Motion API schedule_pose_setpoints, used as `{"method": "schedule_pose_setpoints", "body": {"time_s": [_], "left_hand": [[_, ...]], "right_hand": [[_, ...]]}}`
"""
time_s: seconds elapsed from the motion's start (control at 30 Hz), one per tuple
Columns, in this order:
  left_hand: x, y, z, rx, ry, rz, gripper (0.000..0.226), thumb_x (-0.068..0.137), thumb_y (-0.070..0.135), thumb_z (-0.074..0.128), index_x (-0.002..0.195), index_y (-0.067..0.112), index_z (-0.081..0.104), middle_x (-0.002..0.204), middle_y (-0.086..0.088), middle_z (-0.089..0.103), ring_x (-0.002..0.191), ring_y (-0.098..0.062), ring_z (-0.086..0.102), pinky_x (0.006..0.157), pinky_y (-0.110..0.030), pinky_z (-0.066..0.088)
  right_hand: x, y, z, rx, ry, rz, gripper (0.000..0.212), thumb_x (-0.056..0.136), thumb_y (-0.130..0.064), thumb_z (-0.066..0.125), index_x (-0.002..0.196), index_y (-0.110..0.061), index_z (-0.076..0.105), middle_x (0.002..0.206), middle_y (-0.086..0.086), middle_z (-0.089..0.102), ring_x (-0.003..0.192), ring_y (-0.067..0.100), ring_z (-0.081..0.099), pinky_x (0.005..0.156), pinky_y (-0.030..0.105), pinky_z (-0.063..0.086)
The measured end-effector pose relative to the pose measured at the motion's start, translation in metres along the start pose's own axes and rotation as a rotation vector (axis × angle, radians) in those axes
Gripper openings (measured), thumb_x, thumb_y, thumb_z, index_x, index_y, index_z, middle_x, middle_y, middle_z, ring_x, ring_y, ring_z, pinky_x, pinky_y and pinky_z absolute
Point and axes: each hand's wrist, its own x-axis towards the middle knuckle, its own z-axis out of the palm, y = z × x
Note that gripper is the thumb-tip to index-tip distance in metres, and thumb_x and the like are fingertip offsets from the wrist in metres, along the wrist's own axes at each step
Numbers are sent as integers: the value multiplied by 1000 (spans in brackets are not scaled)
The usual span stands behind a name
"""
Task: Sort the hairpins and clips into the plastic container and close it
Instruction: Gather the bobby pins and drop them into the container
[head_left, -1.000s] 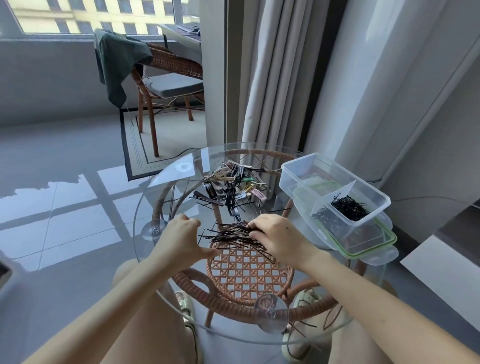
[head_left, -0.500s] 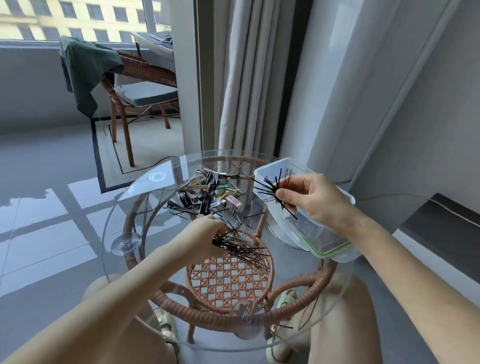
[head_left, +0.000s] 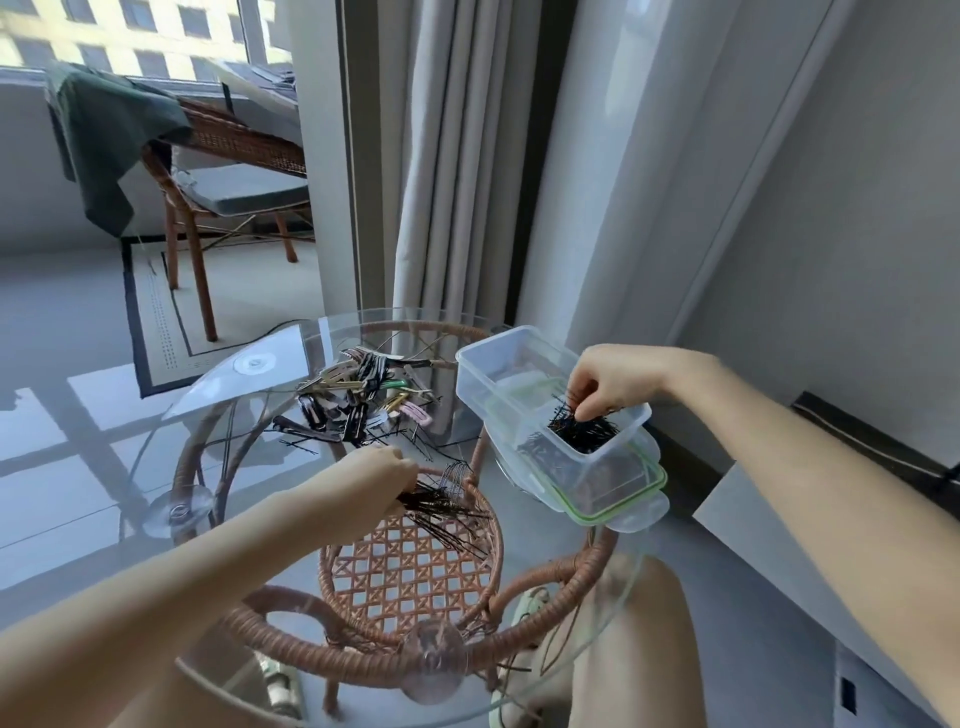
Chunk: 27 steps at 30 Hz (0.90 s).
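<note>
your right hand (head_left: 608, 382) was dipped into the near compartment of the clear plastic container (head_left: 485, 364), fingers curled down and pinched among the black hairpins (head_left: 584, 431) heaped there; whether they actually gripped any, i could not tell. the container sat at the right edge of the round glass table (head_left: 218, 410), resting on its green-rimmed lid (head_left: 618, 506), which jutted past the glass on the near right. the far compartment looked mostly bare.

your left hand (head_left: 382, 470) lay low near the table's middle, fingers closed on a loose bundle of black hairpins (head_left: 441, 512) that fanned out to the right over the glass, above the woven rattan shelf (head_left: 410, 566) seen through it.

just beyond your left hand, a mixed pile of clips (head_left: 358, 397) sat on the far middle of the table, with a pink clip (head_left: 415, 414) at its right edge and a few stray pins scattered around it. the pile lay between your left hand and the container's far end. far left stood a rattan chair (head_left: 228, 171) with a green cloth (head_left: 111, 135) draped over it; grey curtains (head_left: 457, 171) hung behind the table.
</note>
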Motion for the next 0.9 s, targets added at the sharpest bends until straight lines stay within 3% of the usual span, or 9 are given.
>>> {"method": "schedule_pose_setpoints", "body": {"time_s": [0.07,0.13,0.33,0.47,0.57,0.67,0.77,0.83,0.9], "left_hand": [[1,2,2,36,-15,-19,22,92,13,49,114,11,54,104,1,57,86,-10,50,76,-17,41],[1,4,3,49,-25,-30,21,92,9,48,111,9,55,96,2,55,85,-11,53,75,-19,45],[1,0,-8,-80,-33,-120,13,89,11,50,95,10,62,75,7,52,63,-5,45,47,-15,33],[0,-2,-12,-144,-20,-157,14,87,10,52,92,7,65,83,-2,62,71,-15,52,60,-22,45],[-1,-3,-16,-206,12,-183,14,86,10,55,93,7,66,85,-3,63,73,-16,55,68,-25,51],[-2,-1,-28,-279,41,-190,16,85,11,59,95,5,69,91,-7,70,75,-17,61,73,-26,55],[-2,-1,-41,-341,75,-205,17,84,12,61,98,7,70,88,-4,69,72,-13,59,64,-18,52],[-3,-2,-48,-380,98,-240,19,83,12,63,100,7,70,83,0,64,71,-12,59,56,-10,45],[-6,-5,-53,-431,121,-276,18,81,9,64,97,7,71,80,-1,64,71,-15,62,56,-12,47]], "right_hand": [[8,-4,7,-44,-20,0,5,80,-17,67,82,-16,72,83,-1,72,73,13,63,68,27,50],[12,-5,13,-76,-9,12,15,79,-18,69,92,-16,75,92,0,74,84,17,67,79,35,54],[-1,2,17,-134,205,83,24,77,-27,72,101,-24,71,98,-3,69,89,15,61,75,28,48],[-13,1,23,-130,470,130,26,85,-30,61,110,-26,67,115,-1,66,109,20,57,87,33,43],[-29,-19,33,103,603,17,31,81,-32,68,109,-20,68,110,-2,69,97,16,60,83,27,44],[-39,-54,62,242,480,-146,51,75,-39,73,120,-18,61,116,-3,64,93,9,55,79,16,40],[-24,-77,103,109,246,-196,89,72,-50,70,144,-20,28,150,0,33,136,14,30,112,30,25],[-7,-81,120,38,169,-156,108,68,-57,70,149,-24,6,159,3,5,145,20,5,118,39,12],[10,-82,124,84,154,-119,116,65,-61,70,148,-26,-3,159,5,-5,146,23,-5,118,41,4]]}}
